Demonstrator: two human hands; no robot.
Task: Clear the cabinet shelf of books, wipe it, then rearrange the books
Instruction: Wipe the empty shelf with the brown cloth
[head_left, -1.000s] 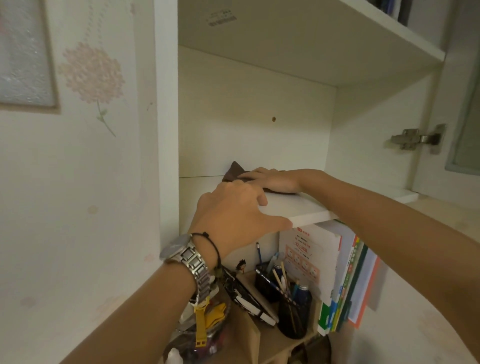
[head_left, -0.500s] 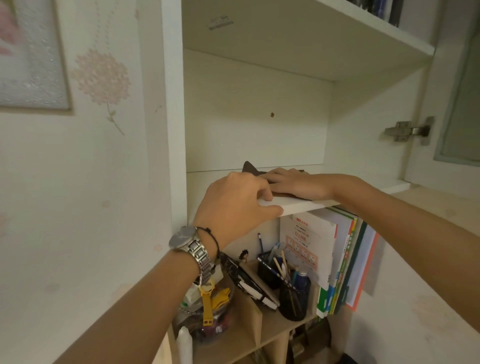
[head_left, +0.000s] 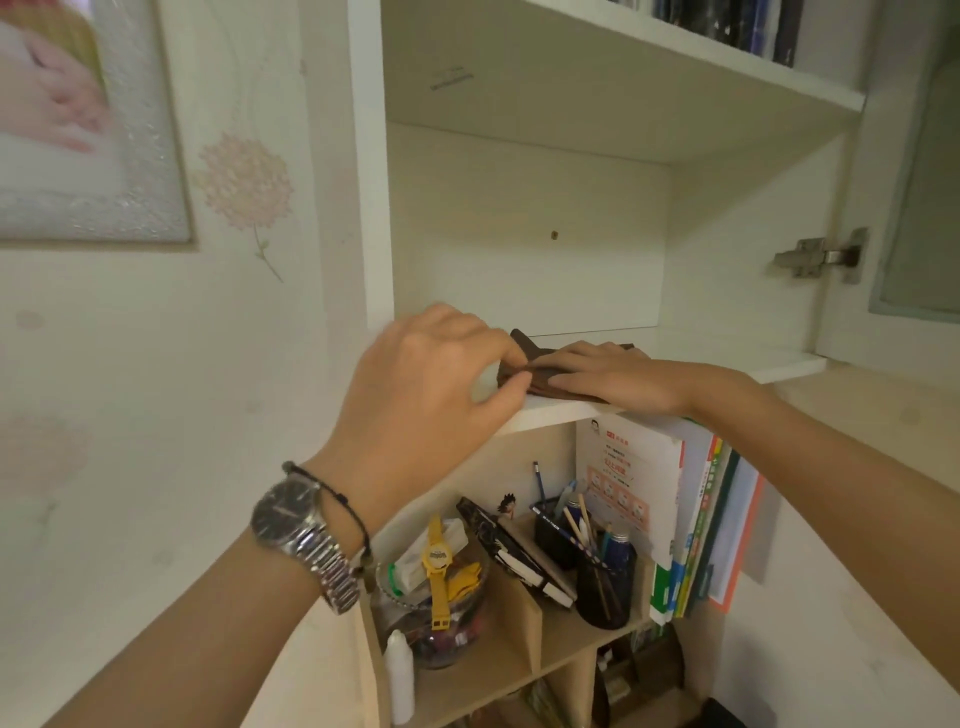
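While the cabinet shelf is sitting bare of books, the wiping step is under way. Right hand is lying flat on the brown cloth, fingers straight, pressing it against the shelf near the front edge, left of centre. Left hand is working at the cloth's near-left edge; thumb and fingertips appear to be pinching a fold of it, grip narrow, though the exact contact is partly hidden behind the knuckles. One corner of the cloth is sticking up behind the hands. Books are standing in the compartment just below the shelf, beside a dark pen holder; whether these are the ones taken off the shelf cannot be told. Judging the step: the cloth looks bunched, so flattening or refolding it first should be giving a broader wiping face. Good practice would be keeping the palm flat with even pressure, sweeping from the back wall toward the front edge, and covering both rear corners. Risk worth noting: cloth is lying close to the front lip and could be slipping off.
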